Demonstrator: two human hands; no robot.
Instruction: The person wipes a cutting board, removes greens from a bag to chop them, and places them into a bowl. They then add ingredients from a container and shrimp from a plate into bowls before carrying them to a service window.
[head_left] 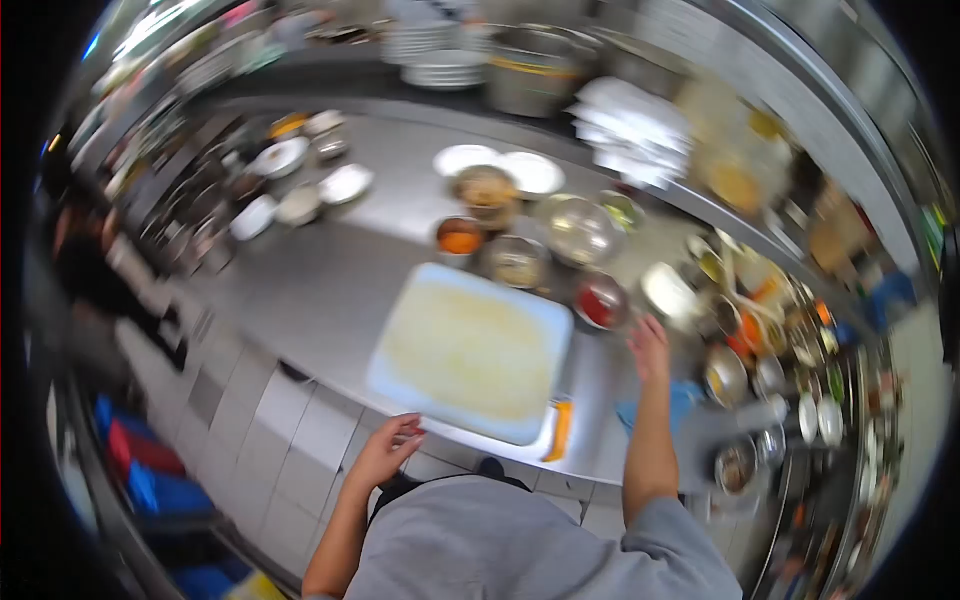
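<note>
My left hand (390, 450) hangs at the front edge of the steel counter, just below the near left corner of a large pale cutting board (470, 350). Its fingers are loosely bent and apart, and I see no object held in it. Stretched forward over the counter, my right hand (649, 345) is open, beside a metal bowl with red contents (601, 301). A knife with an orange handle (562, 430) lies along the board's right edge. Beneath my right forearm is a blue cloth or plastic sheet (680, 402). Motion blur softens the hands.
Behind the board stand a pot with orange contents (459, 238), a metal bowl (580, 230) and white plates (468, 160). Several containers of food crowd the right side. A stack of paper (632, 130) sits on the shelf. Another person (95, 265) is at far left.
</note>
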